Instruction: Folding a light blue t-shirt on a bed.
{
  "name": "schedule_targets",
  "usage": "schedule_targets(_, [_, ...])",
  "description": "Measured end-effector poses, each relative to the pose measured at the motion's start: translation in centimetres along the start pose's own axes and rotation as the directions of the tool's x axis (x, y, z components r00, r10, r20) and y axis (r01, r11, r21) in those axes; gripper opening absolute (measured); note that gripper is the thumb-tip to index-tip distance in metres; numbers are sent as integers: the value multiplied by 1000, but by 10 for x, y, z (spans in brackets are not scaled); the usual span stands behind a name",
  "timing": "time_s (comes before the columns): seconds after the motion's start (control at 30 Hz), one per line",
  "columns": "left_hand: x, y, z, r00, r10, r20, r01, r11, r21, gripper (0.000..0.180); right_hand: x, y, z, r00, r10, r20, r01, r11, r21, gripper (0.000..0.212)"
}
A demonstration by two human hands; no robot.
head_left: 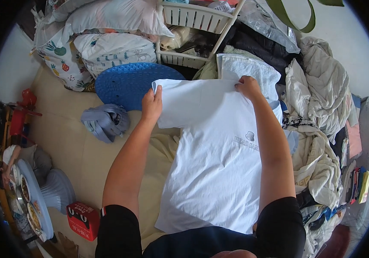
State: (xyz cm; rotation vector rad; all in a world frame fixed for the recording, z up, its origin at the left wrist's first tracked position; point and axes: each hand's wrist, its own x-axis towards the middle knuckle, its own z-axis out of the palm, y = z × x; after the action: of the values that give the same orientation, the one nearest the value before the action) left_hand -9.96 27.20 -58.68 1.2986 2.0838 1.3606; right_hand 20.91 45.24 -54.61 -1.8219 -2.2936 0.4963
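Note:
A white T-shirt [210, 163] hangs spread out in front of me, with a small printed hat motif on its chest. My left hand [152, 103] pinches the cuff edge of the sleeve at the upper left. At the top right, near the shoulder, my right hand [248, 87] grips the cloth with bent fingers. The shirt looks folded lengthwise, with one sleeve showing. Its lower hem reaches close to my body. Beneath it, a cream cloth [161, 150] covers part of the floor.
A blue oval mat [128, 84] and a crumpled grey-blue garment [105, 122] lie ahead on the left. Rumpled clothes [322, 86] pile up on the right. Stuffed bags [115, 51] and a white basket rack [193, 17] stand behind. A red box [82, 221] sits near a table with dishes [38, 198]; another person is there.

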Motion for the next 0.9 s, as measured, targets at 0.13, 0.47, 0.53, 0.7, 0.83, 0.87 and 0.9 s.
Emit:
schedule_targets(0.13, [-5,2,-5,999,-41,7,41,999,-4,44,3,-2,11,993,113,15,-114,992,60,30])
schedule_targets(0.47, [-15,47,-11,995,-34,89,32,999,20,40,-46,-34,9,908,-83,-410,62,996,-65,33])
schedule_targets(0.53, [-20,61,-7,995,-32,94,36,998,-42,37,-62,-44,-3,879,-197,-433,184,980,-73,38])
schedule_targets(0.7, [-49,100,0,969,24,247,-15,999,-36,29,-107,-82,-26,906,-89,415,-256,664,702,53])
schedule_targets(0.83, [-95,134,25,893,222,392,-229,973,-30,36,-142,-79,-34,782,-225,581,-495,341,799,56])
schedule_targets(0.87, [-106,141,29,869,225,441,-254,967,7,40,-152,-76,-35,781,-227,581,-494,343,799,56])
schedule_targets(0.9, [-118,137,38,862,268,431,-287,958,-22,44,-161,-72,-36,819,-165,549,-467,365,806,50])
